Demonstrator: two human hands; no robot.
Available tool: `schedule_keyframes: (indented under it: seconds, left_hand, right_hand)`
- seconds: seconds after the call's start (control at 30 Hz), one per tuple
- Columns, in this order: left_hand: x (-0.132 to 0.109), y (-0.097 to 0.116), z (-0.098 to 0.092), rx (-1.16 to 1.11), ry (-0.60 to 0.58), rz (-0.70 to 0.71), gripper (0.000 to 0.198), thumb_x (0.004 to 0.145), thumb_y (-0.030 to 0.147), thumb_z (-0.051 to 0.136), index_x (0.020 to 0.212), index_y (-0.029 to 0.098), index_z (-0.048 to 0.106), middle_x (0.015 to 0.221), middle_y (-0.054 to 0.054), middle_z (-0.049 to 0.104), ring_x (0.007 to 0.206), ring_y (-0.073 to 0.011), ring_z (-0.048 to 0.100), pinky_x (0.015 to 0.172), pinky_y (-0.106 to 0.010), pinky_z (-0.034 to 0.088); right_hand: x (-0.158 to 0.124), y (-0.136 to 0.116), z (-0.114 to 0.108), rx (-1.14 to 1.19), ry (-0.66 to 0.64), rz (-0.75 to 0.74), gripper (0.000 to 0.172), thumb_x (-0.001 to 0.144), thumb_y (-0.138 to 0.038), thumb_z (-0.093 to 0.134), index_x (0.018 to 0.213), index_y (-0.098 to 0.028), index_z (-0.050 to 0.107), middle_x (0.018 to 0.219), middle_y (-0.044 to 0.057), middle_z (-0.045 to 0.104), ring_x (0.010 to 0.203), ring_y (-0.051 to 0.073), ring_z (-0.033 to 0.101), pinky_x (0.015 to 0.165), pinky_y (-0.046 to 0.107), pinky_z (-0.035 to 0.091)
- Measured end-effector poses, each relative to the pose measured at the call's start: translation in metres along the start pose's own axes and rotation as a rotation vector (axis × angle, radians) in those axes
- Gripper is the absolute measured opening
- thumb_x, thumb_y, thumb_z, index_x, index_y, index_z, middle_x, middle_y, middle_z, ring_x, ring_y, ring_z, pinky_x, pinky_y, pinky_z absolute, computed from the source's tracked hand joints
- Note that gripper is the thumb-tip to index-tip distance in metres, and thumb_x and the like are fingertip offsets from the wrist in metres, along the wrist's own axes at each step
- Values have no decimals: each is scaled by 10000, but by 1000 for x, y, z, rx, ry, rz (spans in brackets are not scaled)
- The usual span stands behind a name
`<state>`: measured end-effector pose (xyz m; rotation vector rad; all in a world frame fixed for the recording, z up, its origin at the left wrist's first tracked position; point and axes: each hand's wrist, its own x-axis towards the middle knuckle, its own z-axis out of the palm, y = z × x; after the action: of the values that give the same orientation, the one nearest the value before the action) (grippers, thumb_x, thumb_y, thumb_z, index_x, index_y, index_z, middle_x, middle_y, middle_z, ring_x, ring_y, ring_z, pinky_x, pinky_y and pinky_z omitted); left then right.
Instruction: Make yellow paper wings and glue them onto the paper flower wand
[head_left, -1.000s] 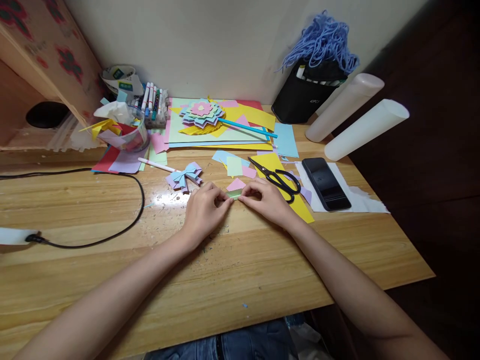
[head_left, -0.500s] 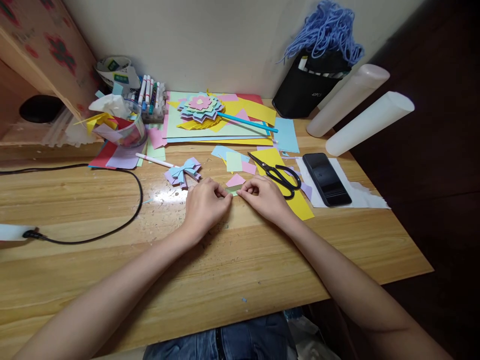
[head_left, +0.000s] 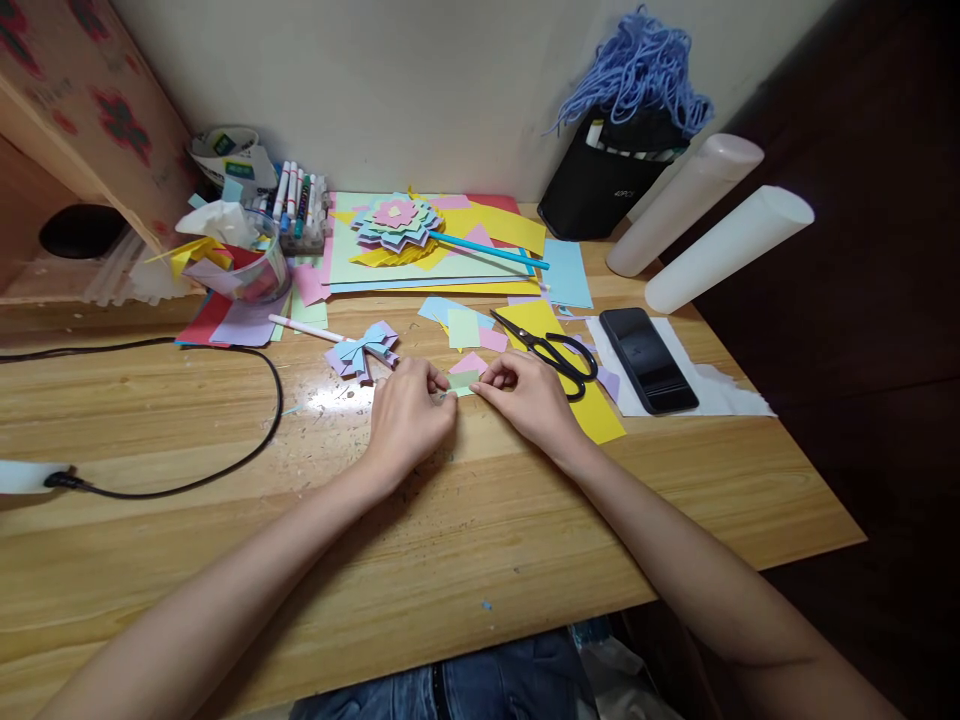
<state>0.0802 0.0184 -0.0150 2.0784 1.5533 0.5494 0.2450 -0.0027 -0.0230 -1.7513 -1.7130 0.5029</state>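
Between my two hands, low over the wooden table, is a small green paper piece (head_left: 463, 382) with a fold line across it. My left hand (head_left: 411, 410) pinches its left end, and my right hand (head_left: 525, 392) pinches the right end between thumb and fingers. Just behind it lies a pink paper scrap (head_left: 469, 363). A purple and blue paper flower (head_left: 363, 352) on a white stick rests beyond my left hand. Black-handled scissors (head_left: 555, 352) lie on a yellow sheet (head_left: 600, 418) by my right hand.
A layered paper flower (head_left: 396, 222) on a blue stick tops stacked coloured sheets at the back. A phone (head_left: 649, 360) lies at right, near two white rolls (head_left: 727, 250) and a black pen bag (head_left: 600, 190). A scrap cup (head_left: 247, 270) and black cable (head_left: 281, 400) are at left.
My left hand has shifted slightly left, so the gap between my hands is wider and more of the green paper shows. The view has tilted a little.
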Motion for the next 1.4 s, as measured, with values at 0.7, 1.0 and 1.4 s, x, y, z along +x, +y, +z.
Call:
schedule_keyframes:
  seconds: [0.7,1.0,1.4]
  left_hand:
    - [3,-5,-1,-90,-24,9,137,699,141,499,817,209,489,876,-43,581,837,-211,545,711,-338,411]
    - [2,-5,-2,-84,-44,50,141,713,112,484,806,201,542,855,-33,586,840,-207,546,705,-327,393]
    - [-6,-7,1,-30,-8,187,147,806,265,548,907,200,632,887,-47,576,900,-219,528,738,-326,375]
  right_hand:
    - [1,-2,-9,-350,-248,-610,237,898,-167,454,799,-202,666,928,48,675,861,181,581,705,289,442]
    - [5,8,-19,-191,-275,-590,239,838,-73,461,746,-182,653,909,56,692,820,175,617,701,295,485]
    - [5,7,-18,-52,-257,-507,218,834,-108,491,976,-212,620,956,56,662,927,193,598,789,332,479]
